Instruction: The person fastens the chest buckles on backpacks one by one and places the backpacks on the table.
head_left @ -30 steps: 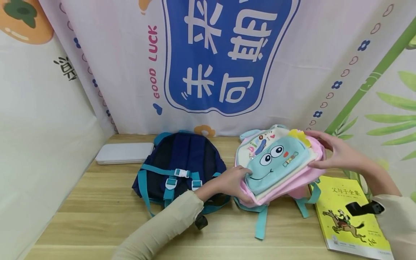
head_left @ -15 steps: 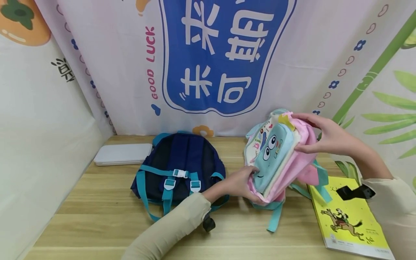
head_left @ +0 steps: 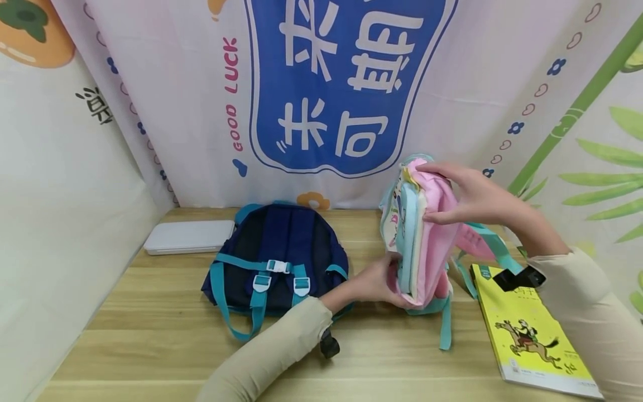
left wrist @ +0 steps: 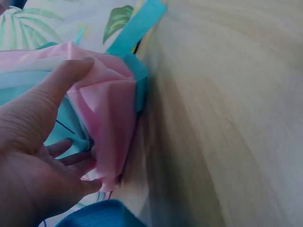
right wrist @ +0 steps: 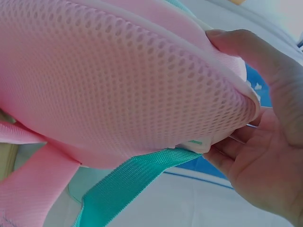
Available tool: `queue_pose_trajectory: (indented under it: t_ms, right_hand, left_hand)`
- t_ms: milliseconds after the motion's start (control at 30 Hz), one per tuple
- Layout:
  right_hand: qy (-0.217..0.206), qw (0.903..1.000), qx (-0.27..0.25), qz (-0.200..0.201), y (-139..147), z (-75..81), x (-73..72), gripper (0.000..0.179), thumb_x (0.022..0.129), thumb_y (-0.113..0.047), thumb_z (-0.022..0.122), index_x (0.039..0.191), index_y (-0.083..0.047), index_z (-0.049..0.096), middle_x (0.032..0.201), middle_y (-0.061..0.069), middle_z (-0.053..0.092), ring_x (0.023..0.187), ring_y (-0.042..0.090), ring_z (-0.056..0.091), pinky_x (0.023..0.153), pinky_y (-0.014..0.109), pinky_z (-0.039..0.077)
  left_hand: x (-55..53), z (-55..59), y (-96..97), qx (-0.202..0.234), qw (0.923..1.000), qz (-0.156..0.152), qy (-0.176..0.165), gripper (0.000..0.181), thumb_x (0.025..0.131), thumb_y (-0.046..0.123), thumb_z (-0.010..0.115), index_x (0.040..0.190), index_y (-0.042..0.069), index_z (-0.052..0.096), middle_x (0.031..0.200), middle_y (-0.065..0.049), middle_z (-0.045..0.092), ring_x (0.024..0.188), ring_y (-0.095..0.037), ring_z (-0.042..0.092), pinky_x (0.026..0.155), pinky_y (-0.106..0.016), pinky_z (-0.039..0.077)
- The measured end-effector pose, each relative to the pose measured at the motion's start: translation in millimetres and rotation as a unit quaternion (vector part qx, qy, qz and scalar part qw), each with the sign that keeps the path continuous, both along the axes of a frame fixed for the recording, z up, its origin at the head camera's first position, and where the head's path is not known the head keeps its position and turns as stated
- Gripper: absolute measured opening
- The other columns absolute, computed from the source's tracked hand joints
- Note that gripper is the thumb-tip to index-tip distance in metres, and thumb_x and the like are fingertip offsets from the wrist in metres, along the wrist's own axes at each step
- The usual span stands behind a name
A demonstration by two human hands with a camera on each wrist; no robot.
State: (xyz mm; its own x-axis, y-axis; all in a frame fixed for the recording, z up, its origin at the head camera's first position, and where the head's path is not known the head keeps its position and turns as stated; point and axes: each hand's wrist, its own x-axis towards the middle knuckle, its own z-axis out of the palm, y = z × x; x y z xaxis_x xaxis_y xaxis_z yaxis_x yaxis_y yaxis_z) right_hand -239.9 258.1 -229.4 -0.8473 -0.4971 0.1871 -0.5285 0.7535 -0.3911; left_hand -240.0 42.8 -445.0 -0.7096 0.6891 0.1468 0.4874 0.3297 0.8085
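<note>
A small pink backpack (head_left: 436, 251) with a light-blue front pocket is turned edge-on in the head view, its teal straps hanging over the table. My left hand (head_left: 375, 283) grips its near lower end; in the left wrist view the left thumb (left wrist: 71, 75) lies over the pink fabric, with the other fingers on the blue pocket side. Higher up, my right hand (head_left: 474, 195) holds the far end, thumb on the pink side. The right wrist view shows the bag's pink mesh back (right wrist: 128, 90) and the right hand (right wrist: 260, 127) pinching its edge.
Left of the pink backpack lies a navy backpack (head_left: 288, 240) with teal straps, under the left forearm's reach. A flat white case (head_left: 188, 237) sits behind it at the far left. A yellow book (head_left: 532, 335) lies at the right below the right sleeve. Printed curtains (head_left: 201, 111) enclose the table.
The pink backpack has been turned from front-facing to edge-on, its face swinging leftward and its far end raised. The right hand has moved left and up with it; the left hand shifted slightly right.
</note>
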Motion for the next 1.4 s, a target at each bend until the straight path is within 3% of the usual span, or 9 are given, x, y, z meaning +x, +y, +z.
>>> queue_pose_trajectory:
  t_ms: [200, 300, 400, 567, 767, 1000, 1233, 1400]
  right_hand:
    - [0.019, 0.9996, -0.003, 0.02, -12.7, -1.7, -3.3, 0.086, 0.077, -0.025, 0.09, 0.151, -0.014, 0.048, 0.141, 0.016, 0.058, 0.117, 0.032, 0.057, 0.097, 0.056, 0.05]
    - [0.019, 0.9995, -0.008, 0.025, -16.9, -3.1, -3.8, 0.085, 0.077, -0.024, 0.09, 0.15, -0.013, 0.049, 0.14, 0.016, 0.058, 0.117, 0.032, 0.058, 0.097, 0.058, 0.051]
    - [0.023, 0.999, -0.011, 0.036, -20.5, -4.7, -4.4, 0.085, 0.076, -0.024, 0.09, 0.15, -0.012, 0.049, 0.141, 0.016, 0.058, 0.119, 0.033, 0.057, 0.098, 0.06, 0.051]
    - [0.036, 0.9975, -0.017, 0.058, -26.2, -9.0, -6.8, 0.09, 0.075, -0.025, 0.091, 0.151, -0.011, 0.047, 0.141, 0.017, 0.058, 0.121, 0.033, 0.057, 0.098, 0.06, 0.051]
    - [0.047, 0.9952, -0.026, 0.082, -36.7, -14.1, -10.0, 0.094, 0.074, -0.025, 0.092, 0.153, -0.01, 0.044, 0.141, 0.015, 0.058, 0.12, 0.03, 0.058, 0.097, 0.057, 0.053]
    - [0.032, 0.9937, -0.046, 0.097, -50.4, -18.2, -12.0, 0.096, 0.074, -0.025, 0.091, 0.155, -0.01, 0.041, 0.143, 0.012, 0.056, 0.121, 0.028, 0.057, 0.098, 0.053, 0.053]
    - [0.018, 0.9938, -0.049, 0.097, -52.8, -21.7, -11.5, 0.104, 0.075, -0.027, 0.091, 0.159, -0.011, 0.032, 0.154, 0.014, 0.046, 0.129, 0.032, 0.052, 0.101, 0.059, 0.051]
    - [0.014, 0.9938, -0.042, 0.102, -47.6, -29.0, -12.6, 0.115, 0.075, -0.033, 0.092, 0.163, -0.014, 0.021, 0.165, 0.014, 0.032, 0.146, 0.036, 0.039, 0.109, 0.064, 0.042]
  left_hand:
    - [-0.9, 14.2, -20.1, 0.002, 0.9994, -0.004, -0.034, 0.102, 0.076, 0.028, 0.09, 0.155, 0.005, 0.029, 0.154, -0.015, 0.044, 0.14, -0.027, 0.048, 0.115, -0.038, 0.043]
    - [-4.3, 32.9, -31.7, 0.036, 0.9981, 0.001, -0.05, 0.104, 0.081, 0.027, 0.086, 0.159, 0.007, 0.021, 0.159, -0.017, 0.036, 0.147, -0.033, 0.039, 0.119, -0.046, 0.038]
    - [-7.7, 60.6, -42.2, 0.081, 0.995, 0.018, -0.056, 0.102, 0.086, 0.025, 0.081, 0.161, 0.011, 0.014, 0.162, -0.016, 0.03, 0.151, -0.035, 0.033, 0.121, -0.05, 0.033]
    - [-13.0, 102.8, -52.0, 0.15, 0.9878, 0.043, -0.005, 0.097, 0.087, 0.019, 0.078, 0.161, 0.014, 0.016, 0.162, -0.013, 0.03, 0.15, -0.034, 0.035, 0.12, -0.051, 0.034]
    - [-21.1, 130.9, -53.5, 0.181, 0.9777, 0.066, 0.083, 0.09, 0.085, 0.018, 0.08, 0.157, 0.009, 0.026, 0.161, -0.01, 0.031, 0.148, -0.028, 0.037, 0.117, -0.052, 0.04]
    - [-27.6, 145.1, -54.1, 0.154, 0.978, 0.078, 0.117, 0.089, 0.083, 0.022, 0.083, 0.155, 0.012, 0.033, 0.157, -0.008, 0.033, 0.14, -0.021, 0.037, 0.116, -0.046, 0.042]
    - [-29.1, 144.9, -61.2, 0.13, 0.9812, 0.095, 0.106, 0.084, 0.082, 0.024, 0.084, 0.151, 0.011, 0.038, 0.153, -0.009, 0.037, 0.135, -0.022, 0.041, 0.116, -0.045, 0.042]
    - [-29.8, 143.1, -66.8, 0.142, 0.9806, 0.097, 0.095, 0.079, 0.082, 0.021, 0.084, 0.149, 0.01, 0.042, 0.15, -0.012, 0.034, 0.133, -0.025, 0.043, 0.115, -0.042, 0.043]
